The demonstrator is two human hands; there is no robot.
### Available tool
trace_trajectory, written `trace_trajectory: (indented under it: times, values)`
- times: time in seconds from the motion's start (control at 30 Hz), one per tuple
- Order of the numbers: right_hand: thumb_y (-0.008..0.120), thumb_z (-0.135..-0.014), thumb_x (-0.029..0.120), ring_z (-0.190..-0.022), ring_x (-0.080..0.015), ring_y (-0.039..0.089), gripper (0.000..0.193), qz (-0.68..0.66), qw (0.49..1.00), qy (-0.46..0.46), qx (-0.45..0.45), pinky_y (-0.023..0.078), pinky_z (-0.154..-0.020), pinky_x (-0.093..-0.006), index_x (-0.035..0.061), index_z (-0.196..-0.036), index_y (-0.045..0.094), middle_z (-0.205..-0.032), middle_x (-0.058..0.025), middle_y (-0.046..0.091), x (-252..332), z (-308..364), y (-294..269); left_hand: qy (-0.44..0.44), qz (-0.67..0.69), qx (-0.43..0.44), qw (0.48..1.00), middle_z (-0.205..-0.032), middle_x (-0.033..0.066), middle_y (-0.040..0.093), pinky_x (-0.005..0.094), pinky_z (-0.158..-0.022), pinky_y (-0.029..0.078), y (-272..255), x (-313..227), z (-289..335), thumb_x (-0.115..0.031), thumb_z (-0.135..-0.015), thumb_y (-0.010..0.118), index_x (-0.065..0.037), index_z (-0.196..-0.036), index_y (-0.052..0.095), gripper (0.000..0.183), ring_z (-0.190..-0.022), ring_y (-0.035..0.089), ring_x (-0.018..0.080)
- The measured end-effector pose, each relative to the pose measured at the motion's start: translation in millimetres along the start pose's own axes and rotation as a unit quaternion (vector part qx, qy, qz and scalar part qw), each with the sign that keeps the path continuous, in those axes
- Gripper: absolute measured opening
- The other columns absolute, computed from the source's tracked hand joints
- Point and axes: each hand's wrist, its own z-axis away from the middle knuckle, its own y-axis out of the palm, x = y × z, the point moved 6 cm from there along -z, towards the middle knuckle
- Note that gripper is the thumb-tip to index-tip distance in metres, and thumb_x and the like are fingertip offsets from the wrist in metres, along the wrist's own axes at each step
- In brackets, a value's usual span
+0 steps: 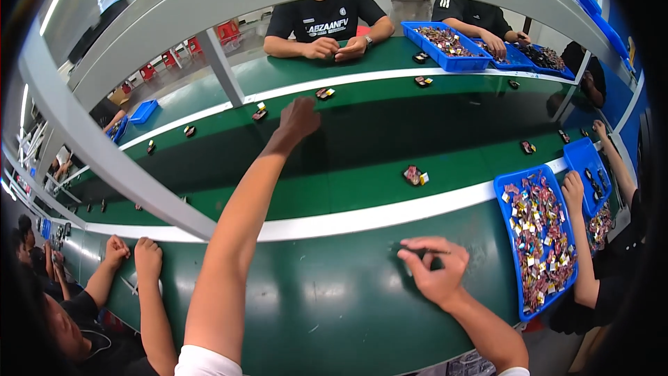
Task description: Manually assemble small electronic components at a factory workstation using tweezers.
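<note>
My left hand [299,124] stretches far out over the dark middle of the conveyor belt [390,122]. Its fingers point away from me and are too dim and blurred to show a grip. Closest to it are a small black part with a yellow-and-white tag [259,112] and a second black tagged part [324,93], both on the far side of the belt. Above the green worktop [313,292], my right hand [440,268] is closed in a pinch on a small black piece [433,253], mostly covered by the fingers.
A blue tray [499,202] heaped with small tagged pieces stands at the right, near a co-worker's arm. One tagged part [415,175] lies on the near belt. A grey metal post [111,132] slants down at the left, beside another co-worker's hands [147,261]. People sit across the belt.
</note>
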Motion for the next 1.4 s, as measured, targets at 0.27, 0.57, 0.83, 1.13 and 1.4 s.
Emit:
trace_trajectory:
  times: [0.27, 0.57, 0.83, 1.13, 1.4]
  values:
    - [0.086, -0.07, 0.002, -0.038, -0.0055, 0.044, 0.019, -0.042, 0.999, 0.02, 0.025, 0.038, -0.043, -0.0209, 0.0055, -0.083, 0.072, -0.085, -0.0064, 0.078, -10.1, 1.1, -1.1, -0.197, 0.067, -0.013, 0.978, -0.108, 0.012, 0.074, 0.0428, -0.089, 0.055, 49.1, 44.1, -97.5, -0.025, -0.084, 0.072, -0.016, -0.097, 0.078, 0.017, -0.103, 0.07, 0.032]
    - [0.085, -0.069, -0.001, -0.039, -0.0035, 0.047, 0.02, -0.058, 0.996, 0.043, 0.044, 0.039, -0.043, -0.018, 0.0017, -0.083, 0.072, -0.085, -0.0121, 0.077, -16.9, -0.7, -0.7, -0.178, 0.148, -0.036, 0.972, -0.092, 0.0103, 0.077, 0.0379, -0.08, 0.058, 58.6, 63.7, -100.9, -0.026, -0.08, 0.078, -0.017, -0.087, 0.08, 0.012, -0.085, 0.074, 0.0247]
    - [0.086, -0.071, 0.003, -0.039, -0.005, 0.045, 0.018, -0.013, 0.999, 0.037, 0.026, 0.037, -0.043, -0.02, 0.004, -0.084, 0.073, -0.074, -0.0051, 0.073, -14.7, 0.5, -1.5, -0.248, 0.221, 0.018, 0.943, -0.068, 0.0112, 0.073, 0.0348, -0.069, 0.061, 72.6, 76.3, -98.0, -0.025, -0.085, 0.075, 0.003, -0.077, 0.07, 0.03, -0.063, 0.074, 0.0226]
    - [0.085, -0.071, 0.001, -0.041, -0.004, 0.047, 0.018, -0.014, 0.998, 0.046, 0.049, 0.038, -0.044, -0.0192, 0.0011, -0.083, 0.072, -0.084, -0.0087, 0.077, -16.4, 2.4, -1.1, -0.31, 0.13, -0.079, 0.938, -0.068, 0.0135, 0.072, 0.0353, -0.068, 0.06, 61.3, 94.5, -91.1, -0.017, -0.074, 0.083, 0.003, -0.086, 0.071, 0.026, -0.062, 0.073, 0.0243]
    - [0.087, -0.073, 0.006, -0.038, -0.0057, 0.041, 0.019, -0.035, 0.999, 0.032, 0.022, 0.033, -0.041, -0.022, 0.0051, -0.087, 0.075, -0.052, 0.0016, 0.057, -14.1, 3.2, 2.7, -0.264, 0.24, -0.056, 0.933, -0.065, 0.0123, 0.07, 0.0345, -0.057, 0.057, 28.1, 96.7, -58.9, -0.014, -0.078, 0.073, 0.0, -0.074, 0.07, 0.015, -0.055, 0.069, 0.0187]
